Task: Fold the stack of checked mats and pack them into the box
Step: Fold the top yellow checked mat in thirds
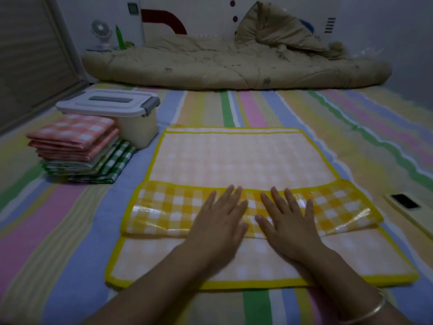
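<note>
Lying crosswise at the near edge of the bed (58,219), the yellow checked mat (246,160) is pressed by left hand (218,226) and right hand (290,226), fingers straight, on its folded band (164,207); the lidded box (138,130) is set far-left, nearer the left hand.

yellow checked mat (246,160): spread flat, near strip folded | folded mats stack (79,148): left | box (112,113): lidded, behind stack

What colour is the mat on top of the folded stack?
The top mat is pink-and-white checked; head view.
</note>
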Tool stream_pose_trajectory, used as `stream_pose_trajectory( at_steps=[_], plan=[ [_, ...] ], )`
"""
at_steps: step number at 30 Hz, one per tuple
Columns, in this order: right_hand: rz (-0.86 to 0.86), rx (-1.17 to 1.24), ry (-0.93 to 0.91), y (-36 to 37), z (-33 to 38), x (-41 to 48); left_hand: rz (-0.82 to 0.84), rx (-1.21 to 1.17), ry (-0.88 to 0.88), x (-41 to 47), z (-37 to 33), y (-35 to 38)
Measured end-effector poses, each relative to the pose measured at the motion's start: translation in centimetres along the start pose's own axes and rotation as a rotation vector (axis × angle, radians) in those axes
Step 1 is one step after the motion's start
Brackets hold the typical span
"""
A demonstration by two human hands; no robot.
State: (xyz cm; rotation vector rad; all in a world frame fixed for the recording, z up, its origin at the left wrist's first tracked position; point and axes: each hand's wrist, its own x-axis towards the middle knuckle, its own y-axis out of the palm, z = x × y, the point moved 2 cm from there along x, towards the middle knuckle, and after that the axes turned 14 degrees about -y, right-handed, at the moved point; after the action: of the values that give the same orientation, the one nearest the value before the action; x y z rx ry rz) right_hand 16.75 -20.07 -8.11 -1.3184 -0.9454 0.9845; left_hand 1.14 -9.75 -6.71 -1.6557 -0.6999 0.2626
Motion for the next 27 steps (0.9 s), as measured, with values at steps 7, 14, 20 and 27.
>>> stream_pose_trajectory(
  at_steps=[7,14,20,27],
  plan=[
    [-0.006,0.011,0.011,0.1,0.4,0.1,0.212,0.117,-0.058,-0.3,4.6,0.6],
    [-0.012,0.03,0.013,0.2,0.4,-0.1,0.25,0.147,-0.22,-2.3,15.2,-1.8],
    [-0.012,0.022,0.012,0.3,0.3,-0.2,0.176,0.174,-0.281,-1.2,12.3,-3.5],
    [-0.024,0.038,0.016,0.3,0.3,-0.2,0.036,0.071,-0.026,1.0,1.2,-0.4]
  ],
)
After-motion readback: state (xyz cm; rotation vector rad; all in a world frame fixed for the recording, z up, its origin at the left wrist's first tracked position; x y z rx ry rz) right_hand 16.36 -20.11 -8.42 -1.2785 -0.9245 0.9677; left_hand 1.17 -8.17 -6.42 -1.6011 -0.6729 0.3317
